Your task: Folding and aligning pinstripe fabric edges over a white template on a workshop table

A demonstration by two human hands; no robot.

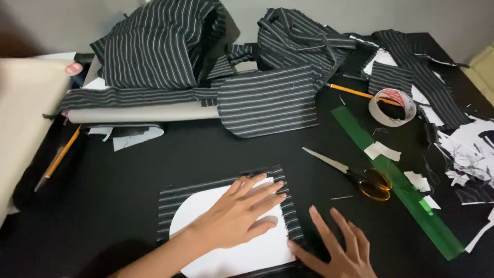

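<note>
Near the front edge of the black worktop (128, 175) lies one rectangle of striped cloth (172, 203) with one white paper pattern (242, 255), rounded at its left end, on top of it. The left hand (239, 213) lies flat on the paper, fingers spread and straight, gripping nothing. The right hand (339, 255) rests just beside the cloth's right edge, fingers fanned out on the bare worktop, its thumb touching the corner of the paper; its grip is open too.

To the right of the hands lies one pair of scissors (355, 177) with amber handles, blades closed, its handles resting against one long green ruler (396, 185) that runs slantwise toward the front right corner. One roll of tape (393, 105) sits beyond the ruler's far end. I count two pencils: one (350, 91) by the tape, one (59, 157) near the left edge. Striped fabric pieces (206, 56) are heaped along the back edge, and white paper scraps (473, 149) are scattered at the right edge.
</note>
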